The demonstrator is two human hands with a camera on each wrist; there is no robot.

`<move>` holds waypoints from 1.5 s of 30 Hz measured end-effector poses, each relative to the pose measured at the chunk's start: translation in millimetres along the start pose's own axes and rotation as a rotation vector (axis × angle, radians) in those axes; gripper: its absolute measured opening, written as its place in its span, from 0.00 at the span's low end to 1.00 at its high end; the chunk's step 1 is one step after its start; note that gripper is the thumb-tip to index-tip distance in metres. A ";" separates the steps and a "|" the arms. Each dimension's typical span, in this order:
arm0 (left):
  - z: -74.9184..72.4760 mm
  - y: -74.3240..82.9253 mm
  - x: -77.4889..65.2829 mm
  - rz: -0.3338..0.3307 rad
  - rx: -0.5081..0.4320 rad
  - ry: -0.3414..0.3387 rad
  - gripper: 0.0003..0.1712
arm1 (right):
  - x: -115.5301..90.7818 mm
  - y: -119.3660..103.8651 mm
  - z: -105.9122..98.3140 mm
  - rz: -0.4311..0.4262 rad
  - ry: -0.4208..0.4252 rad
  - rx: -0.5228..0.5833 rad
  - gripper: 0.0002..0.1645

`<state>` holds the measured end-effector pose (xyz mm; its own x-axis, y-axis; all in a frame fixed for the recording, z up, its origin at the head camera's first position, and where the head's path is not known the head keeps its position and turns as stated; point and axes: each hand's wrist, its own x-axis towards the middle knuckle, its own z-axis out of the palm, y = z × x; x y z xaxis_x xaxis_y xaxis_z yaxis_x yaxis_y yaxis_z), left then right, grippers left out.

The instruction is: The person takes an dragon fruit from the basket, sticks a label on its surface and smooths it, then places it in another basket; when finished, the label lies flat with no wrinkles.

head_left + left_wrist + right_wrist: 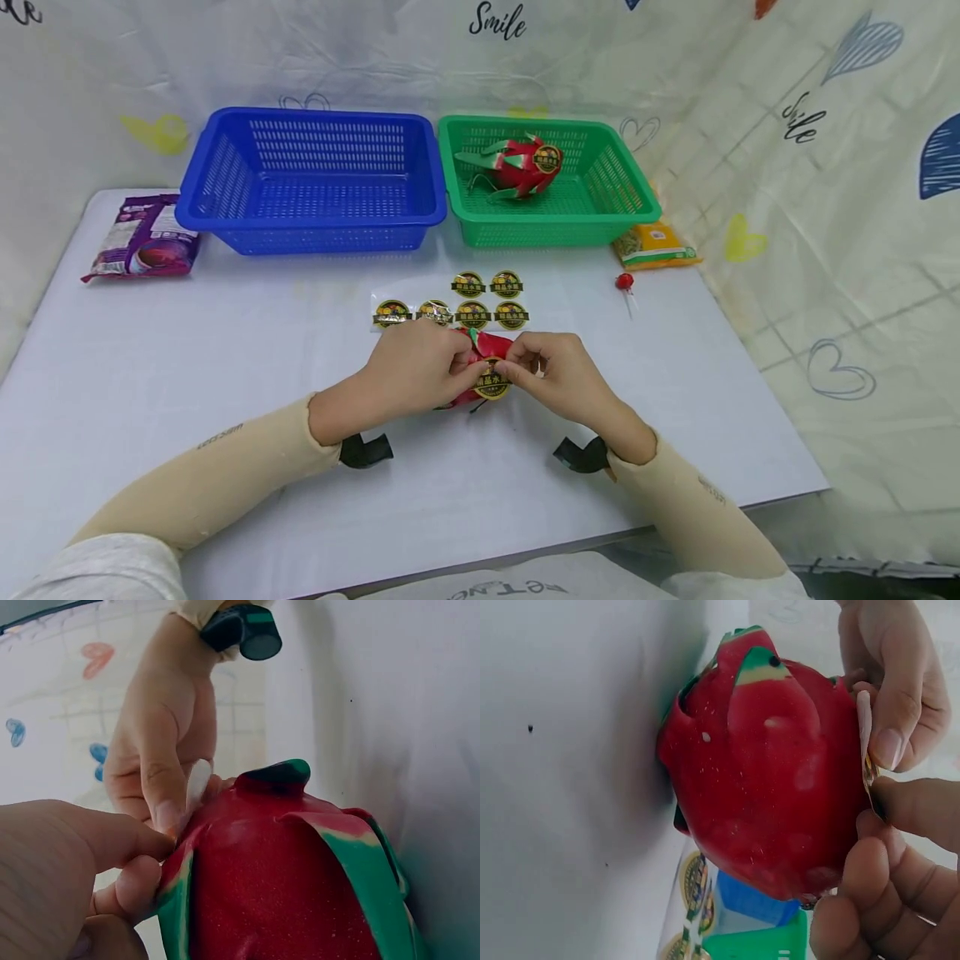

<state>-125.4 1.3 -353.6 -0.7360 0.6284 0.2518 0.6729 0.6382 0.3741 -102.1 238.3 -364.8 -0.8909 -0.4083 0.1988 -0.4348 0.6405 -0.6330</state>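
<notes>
A red dragon fruit (pixel 491 343) with green-tipped scales lies on the table between both hands, its body large in the wrist views. Against its near side is a round black and gold sticker (pixel 492 380). My left hand (pixel 420 367) pinches the sticker's left edge, its thumb tip on the front. On the opposite edge, my right hand (pixel 566 375) pinches it between thumb and curled fingers. Part of the sticker (pixel 865 727) stands slightly off the red skin in the right wrist view. Beyond the fruit lies a clear sheet with several matching stickers (pixel 472 315).
A blue basket (pixel 315 223) stands at the back left. Beside it, a green basket (pixel 555 231) contains another dragon fruit (pixel 521 171) bearing a sticker. A purple packet (pixel 146 237) lies far left; a yellow packet (pixel 652 246) and a red lollipop (pixel 625 282) lie right.
</notes>
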 end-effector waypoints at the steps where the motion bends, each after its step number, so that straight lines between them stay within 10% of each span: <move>1: 0.0 -0.9 0.4 -0.005 -0.014 -0.001 0.30 | 0.7 -0.3 0.0 -0.010 0.005 -0.017 0.11; 15: 6.0 -6.9 3.8 0.008 -0.158 0.000 0.28 | 8.9 1.1 3.5 -0.013 -0.013 -0.042 0.20; 37: 14.3 -4.6 -2.0 0.029 0.051 0.065 0.33 | 10.6 20.1 -8.6 -0.082 -0.232 0.079 0.25; 45: 8.8 -11.1 -2.3 0.032 -0.093 -0.028 0.28 | 12.6 23.3 -12.9 -0.082 -0.259 0.128 0.21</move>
<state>-130.6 -3.3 -366.2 -0.7113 0.6605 0.2404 0.6849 0.5744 0.4483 -125.2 256.4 -367.4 -0.7832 -0.6181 0.0667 -0.4696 0.5178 -0.7151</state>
